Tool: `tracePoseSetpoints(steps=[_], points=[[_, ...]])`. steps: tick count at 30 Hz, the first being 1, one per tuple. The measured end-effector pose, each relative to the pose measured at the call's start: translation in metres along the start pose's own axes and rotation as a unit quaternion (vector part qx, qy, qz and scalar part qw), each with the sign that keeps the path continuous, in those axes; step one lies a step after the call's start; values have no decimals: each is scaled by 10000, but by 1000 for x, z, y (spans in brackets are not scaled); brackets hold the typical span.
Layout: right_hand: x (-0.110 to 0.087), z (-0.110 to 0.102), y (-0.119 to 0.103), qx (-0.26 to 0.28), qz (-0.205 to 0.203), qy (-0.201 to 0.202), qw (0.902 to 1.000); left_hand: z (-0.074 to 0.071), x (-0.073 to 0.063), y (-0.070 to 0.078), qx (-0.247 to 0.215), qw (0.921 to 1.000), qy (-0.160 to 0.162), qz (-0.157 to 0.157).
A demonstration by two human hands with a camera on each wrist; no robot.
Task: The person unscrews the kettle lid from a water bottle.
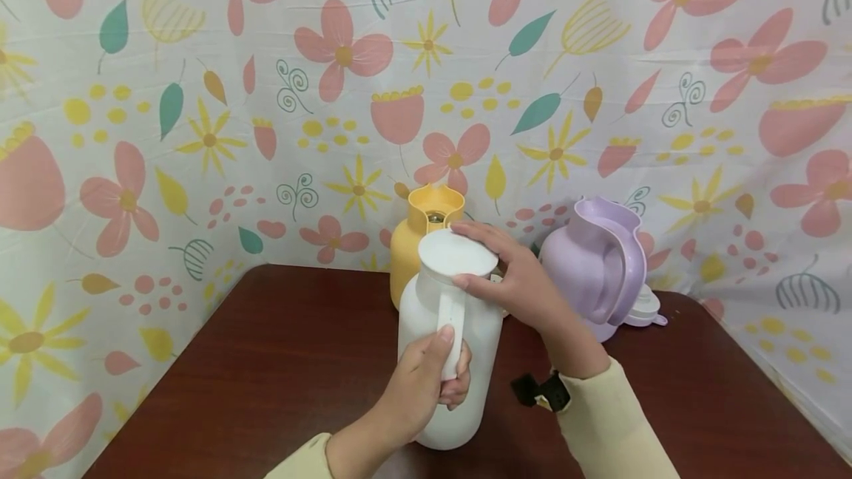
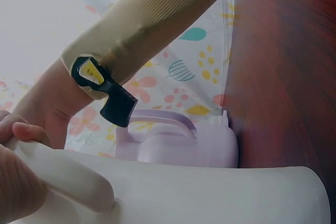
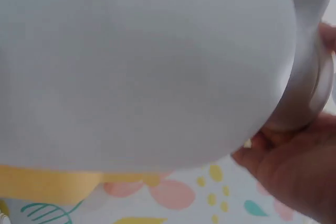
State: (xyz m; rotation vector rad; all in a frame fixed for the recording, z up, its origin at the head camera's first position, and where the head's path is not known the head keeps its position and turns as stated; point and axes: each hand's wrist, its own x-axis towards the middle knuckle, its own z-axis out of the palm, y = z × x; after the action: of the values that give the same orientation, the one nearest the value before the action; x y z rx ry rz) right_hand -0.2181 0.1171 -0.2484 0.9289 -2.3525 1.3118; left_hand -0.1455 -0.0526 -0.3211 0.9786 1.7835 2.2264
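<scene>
A white thermos jug (image 1: 481, 346) stands on the table, its round white lid (image 1: 458, 251) on top. My left hand (image 1: 409, 386) grips the jug's handle (image 1: 452, 313), with the thumb lying along it. At the top, my right hand (image 1: 522, 283) holds the lid by its edge, thumb on the near side and fingers on the far side. Seen from the left wrist, the white body (image 2: 220, 192) fills the bottom of the picture. From the right wrist, that body hides much of the scene, and the right hand (image 3: 299, 161) shows around the jug's top.
Behind the white jug stands a yellow jug (image 1: 403, 253) with an uncovered mouth, partly hidden. To the right is a purple jug (image 1: 566, 265), also uncovered, beside a white stopper (image 1: 644, 309). A flower-patterned curtain (image 1: 266, 117) hangs behind the dark red table (image 1: 266, 361).
</scene>
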Motion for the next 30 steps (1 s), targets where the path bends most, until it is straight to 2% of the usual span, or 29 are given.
tracePoseSetpoints(steps=[5, 9, 14, 20, 24, 30], points=[[7, -11, 14, 706, -242, -726, 9946, 0, 0, 0, -16, 10000, -7, 42], [18, -20, 25, 1131, -497, -1475, 9813, 0, 0, 0, -30, 10000, -17, 73], [32, -29, 37, 1493, -845, -2298, 9580, 0, 0, 0, -54, 9999, -12, 86], [44, -35, 43, 1893, -833, -3002, 9312, 0, -1, 1, -90, 9999, -9, 132], [54, -37, 45, 2174, -851, -3463, 9086, 1, -1, 2, -95, 9999, 31, 98], [66, -39, 49, 2626, -819, -4110, 8691, 0, 0, 2, -89, 9999, 53, 41]])
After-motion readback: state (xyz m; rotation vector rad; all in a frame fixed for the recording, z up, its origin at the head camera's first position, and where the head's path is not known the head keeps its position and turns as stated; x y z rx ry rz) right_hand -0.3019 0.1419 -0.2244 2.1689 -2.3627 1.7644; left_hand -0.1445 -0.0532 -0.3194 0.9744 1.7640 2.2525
